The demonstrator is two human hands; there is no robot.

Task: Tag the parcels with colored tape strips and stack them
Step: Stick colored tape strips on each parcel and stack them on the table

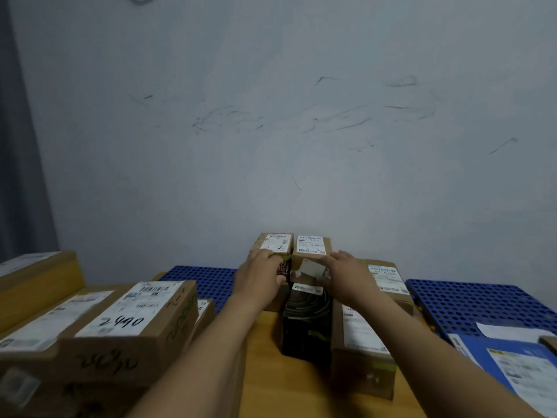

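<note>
Gripping a small cardboard parcel (275,245), left hand (261,276), right hand (346,274) pinching a pale strip (312,267).

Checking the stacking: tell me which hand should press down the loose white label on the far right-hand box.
Right. The right hand already lies beside the white label on that box; the left hand grips the neighbouring box.

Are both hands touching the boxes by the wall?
Yes, the left hand and right hand both rest on the stacked boxes.
</note>
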